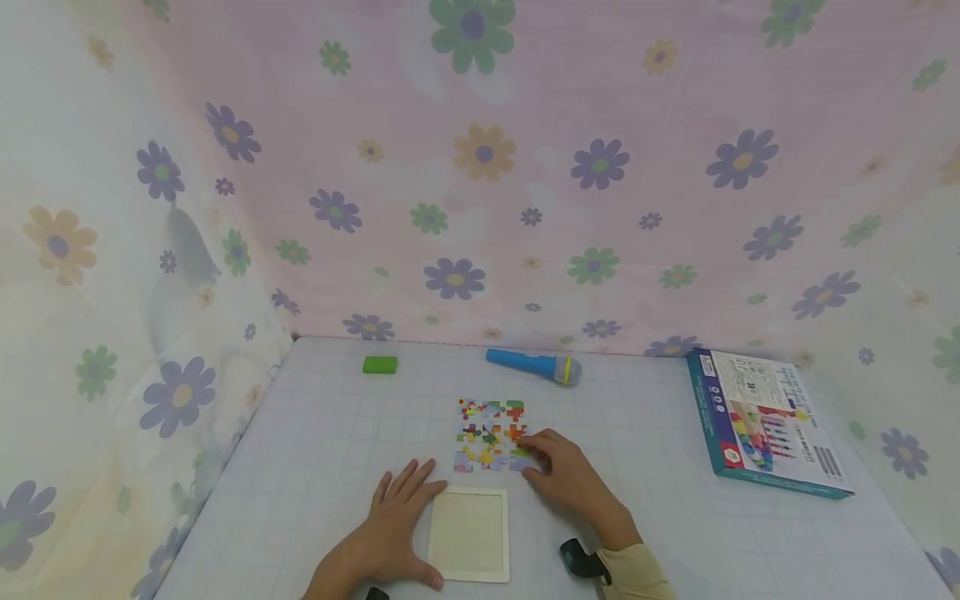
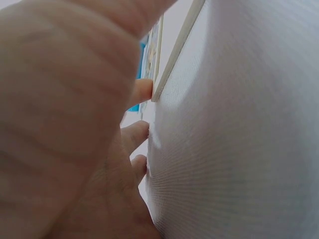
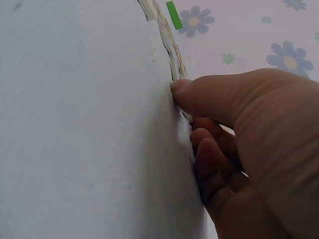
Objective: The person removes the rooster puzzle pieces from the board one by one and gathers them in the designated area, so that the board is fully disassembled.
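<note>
A jigsaw puzzle of colourful pieces lies on the table in three columns with narrow gaps. My right hand is at its right edge, thumb and bent index finger around a puzzle piece at the lower right. In the right wrist view, the thumb meets the thin edge of the pieces and the other fingers curl below it. A pale square tray with a raised rim lies below the puzzle. Flat beside it, my left hand spreads its fingers, index fingertip and thumb at the tray's left corners.
Behind the puzzle lie a blue toy microphone with a grey head and a green block. A flat printed box sits at the right of the table. Flower-patterned cloth hangs along the back and both sides.
</note>
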Tool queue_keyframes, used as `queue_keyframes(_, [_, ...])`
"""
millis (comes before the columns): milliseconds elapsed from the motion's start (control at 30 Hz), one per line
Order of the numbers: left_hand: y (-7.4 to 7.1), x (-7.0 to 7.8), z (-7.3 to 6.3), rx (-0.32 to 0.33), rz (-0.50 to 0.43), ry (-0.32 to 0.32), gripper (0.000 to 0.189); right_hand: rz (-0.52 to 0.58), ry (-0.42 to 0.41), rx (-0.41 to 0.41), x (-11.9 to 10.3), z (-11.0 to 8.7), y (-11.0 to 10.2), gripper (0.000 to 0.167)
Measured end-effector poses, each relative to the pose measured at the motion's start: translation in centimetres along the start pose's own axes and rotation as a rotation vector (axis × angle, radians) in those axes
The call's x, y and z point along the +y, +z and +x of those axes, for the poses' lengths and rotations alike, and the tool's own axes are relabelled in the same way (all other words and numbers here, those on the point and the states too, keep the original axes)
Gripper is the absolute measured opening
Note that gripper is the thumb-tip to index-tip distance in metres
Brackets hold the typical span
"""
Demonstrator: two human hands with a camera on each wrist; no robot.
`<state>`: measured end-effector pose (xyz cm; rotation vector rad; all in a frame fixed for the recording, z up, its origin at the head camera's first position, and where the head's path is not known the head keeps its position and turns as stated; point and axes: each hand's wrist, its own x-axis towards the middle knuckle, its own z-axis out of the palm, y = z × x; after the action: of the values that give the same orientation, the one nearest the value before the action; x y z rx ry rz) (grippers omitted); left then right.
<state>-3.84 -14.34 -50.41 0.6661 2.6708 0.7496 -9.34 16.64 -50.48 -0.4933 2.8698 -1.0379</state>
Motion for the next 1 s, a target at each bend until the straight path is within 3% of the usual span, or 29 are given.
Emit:
queue_keyframes(333, [-0.03,0.09,0.13,-0.008,0.008,-0.018,0.121,0.009,0.029,0.003,-0.08,-0.04,0.06,0.037])
queue_keyframes(1000, [-0.07,0.16,0.01,-0.01,-0.011,-0.014,0.121,0.028,0.001,0.014,0.38,-0.2,0.04,0.037])
